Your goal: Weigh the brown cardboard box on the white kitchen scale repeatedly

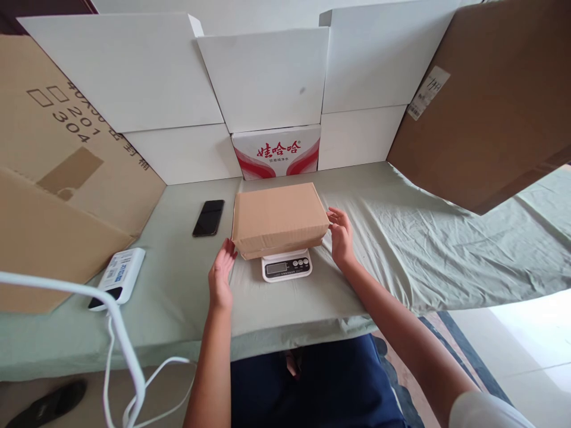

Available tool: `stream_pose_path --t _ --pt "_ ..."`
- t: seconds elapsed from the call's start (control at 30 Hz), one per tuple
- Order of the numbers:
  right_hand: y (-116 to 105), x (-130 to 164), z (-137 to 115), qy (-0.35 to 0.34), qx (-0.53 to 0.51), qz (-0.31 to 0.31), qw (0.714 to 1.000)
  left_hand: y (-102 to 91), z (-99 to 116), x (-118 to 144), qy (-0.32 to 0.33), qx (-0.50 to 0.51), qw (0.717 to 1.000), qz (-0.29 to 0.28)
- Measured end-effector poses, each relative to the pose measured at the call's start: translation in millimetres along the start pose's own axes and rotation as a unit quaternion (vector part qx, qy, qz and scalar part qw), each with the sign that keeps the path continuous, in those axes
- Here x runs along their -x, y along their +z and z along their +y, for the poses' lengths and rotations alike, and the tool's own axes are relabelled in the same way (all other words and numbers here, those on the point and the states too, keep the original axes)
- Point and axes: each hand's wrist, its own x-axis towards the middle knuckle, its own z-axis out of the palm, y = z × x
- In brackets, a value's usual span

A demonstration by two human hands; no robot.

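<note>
A brown cardboard box rests on a small white kitchen scale, covering its platform. The scale's display and buttons show in front of the box, and I cannot read any figure on the display. At the box's front left corner is my left hand, fingers stretched out and open. My right hand lies by the right side, its fingers loosely spread with the tips at the box's corner. Whether either hand presses on the cardboard, I cannot tell.
A black phone lies left of the box. Farther left sit a white power strip and a white cable. White boxes line the back, with large brown cartons at the sides. A green cloth covers the table.
</note>
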Motion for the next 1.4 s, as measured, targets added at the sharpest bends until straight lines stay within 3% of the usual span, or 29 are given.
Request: stream_pose_path --t 1.13,1.4 --pt "-3.2 -2.2 5.6 -0.016 0.019 -0.008 1.000 0.8 0.7 0.2 0.003 -0.011 1.000 -0.007" --pt "2.1 6.4 2.8 -0.053 0.049 -0.061 0.996 3.4 3.3 2.2 0.002 -0.028 0.999 -0.035"
